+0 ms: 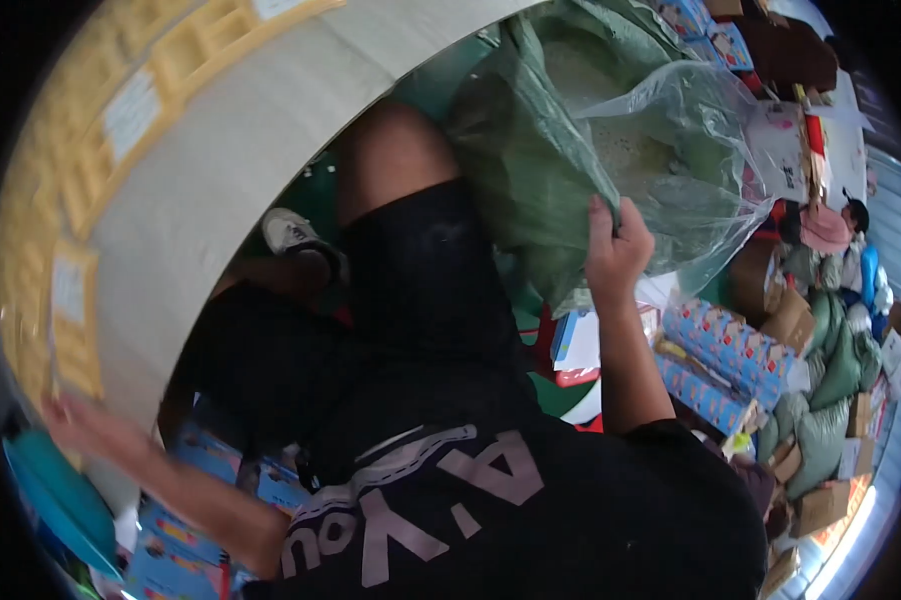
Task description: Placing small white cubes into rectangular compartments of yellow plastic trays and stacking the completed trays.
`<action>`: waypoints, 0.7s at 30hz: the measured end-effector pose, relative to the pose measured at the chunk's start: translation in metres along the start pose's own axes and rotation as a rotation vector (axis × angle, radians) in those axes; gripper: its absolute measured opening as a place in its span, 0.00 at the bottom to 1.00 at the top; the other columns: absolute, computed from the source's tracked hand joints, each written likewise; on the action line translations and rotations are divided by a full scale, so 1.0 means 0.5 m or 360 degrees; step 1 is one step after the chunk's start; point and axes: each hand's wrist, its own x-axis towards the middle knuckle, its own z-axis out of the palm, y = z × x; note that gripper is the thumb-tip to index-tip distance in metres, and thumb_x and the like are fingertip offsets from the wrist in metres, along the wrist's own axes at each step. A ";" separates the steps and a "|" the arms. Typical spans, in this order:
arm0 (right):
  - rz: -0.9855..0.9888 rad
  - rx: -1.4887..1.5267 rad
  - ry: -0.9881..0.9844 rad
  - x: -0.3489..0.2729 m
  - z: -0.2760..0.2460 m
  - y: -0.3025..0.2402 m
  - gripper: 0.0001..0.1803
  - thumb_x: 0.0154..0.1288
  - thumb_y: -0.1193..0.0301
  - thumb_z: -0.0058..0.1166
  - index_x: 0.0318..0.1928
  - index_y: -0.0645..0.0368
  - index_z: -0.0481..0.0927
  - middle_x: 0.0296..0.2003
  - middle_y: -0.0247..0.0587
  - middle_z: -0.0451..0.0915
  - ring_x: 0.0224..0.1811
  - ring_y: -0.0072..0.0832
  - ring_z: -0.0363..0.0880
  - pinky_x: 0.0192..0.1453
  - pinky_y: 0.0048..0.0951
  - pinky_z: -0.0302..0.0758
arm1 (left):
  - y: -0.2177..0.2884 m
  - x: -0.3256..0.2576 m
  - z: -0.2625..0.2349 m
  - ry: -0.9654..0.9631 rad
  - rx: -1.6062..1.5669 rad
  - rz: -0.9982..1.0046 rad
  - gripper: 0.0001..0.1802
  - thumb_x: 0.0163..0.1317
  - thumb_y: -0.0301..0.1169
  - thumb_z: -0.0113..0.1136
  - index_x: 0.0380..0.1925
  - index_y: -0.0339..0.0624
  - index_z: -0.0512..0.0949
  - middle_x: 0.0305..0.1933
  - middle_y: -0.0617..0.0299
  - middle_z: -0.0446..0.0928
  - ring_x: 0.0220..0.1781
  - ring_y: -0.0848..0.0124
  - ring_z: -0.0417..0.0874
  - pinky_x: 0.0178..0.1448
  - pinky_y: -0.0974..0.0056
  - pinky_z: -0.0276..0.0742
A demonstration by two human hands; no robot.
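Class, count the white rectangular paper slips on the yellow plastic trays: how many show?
3: top slip, cut off by the upper edge; middle slip, upper left; lowest slip, above the bare left hand. Others may be hidden.

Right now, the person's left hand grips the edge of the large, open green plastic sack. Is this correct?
Only the hand is wrong: the head view shows the person's right hand gripping the edge of the large, open green plastic sack.

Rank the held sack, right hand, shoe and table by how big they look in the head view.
1. Table and held sack: too close to rank.
2. Right hand.
3. Shoe, only somewhat smaller.
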 end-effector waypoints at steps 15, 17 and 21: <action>-0.0070 0.0272 -0.0130 -0.034 -0.088 0.030 0.12 0.74 0.69 0.57 0.32 0.63 0.76 0.26 0.28 0.68 0.31 0.15 0.62 0.35 0.22 0.62 | 0.097 -0.041 0.030 0.0007 0.0108 -0.0141 0.28 0.75 0.44 0.56 0.68 0.40 0.71 0.71 0.46 0.67 0.72 0.53 0.67 0.76 0.51 0.61; -0.0179 0.0238 0.0073 0.017 -0.097 0.058 0.12 0.74 0.68 0.55 0.33 0.63 0.76 0.26 0.33 0.70 0.31 0.18 0.65 0.36 0.24 0.64 | 0.094 -0.050 0.028 -0.0015 0.0152 -0.0154 0.27 0.76 0.42 0.56 0.68 0.40 0.71 0.71 0.47 0.67 0.72 0.52 0.67 0.76 0.51 0.61; 0.0090 0.0122 0.0257 0.158 -0.116 0.173 0.13 0.74 0.65 0.52 0.39 0.64 0.79 0.31 0.44 0.78 0.37 0.27 0.76 0.43 0.33 0.73 | 0.131 -0.052 0.018 -0.0088 0.0140 -0.0142 0.26 0.75 0.37 0.57 0.68 0.37 0.69 0.69 0.49 0.70 0.71 0.53 0.66 0.76 0.51 0.60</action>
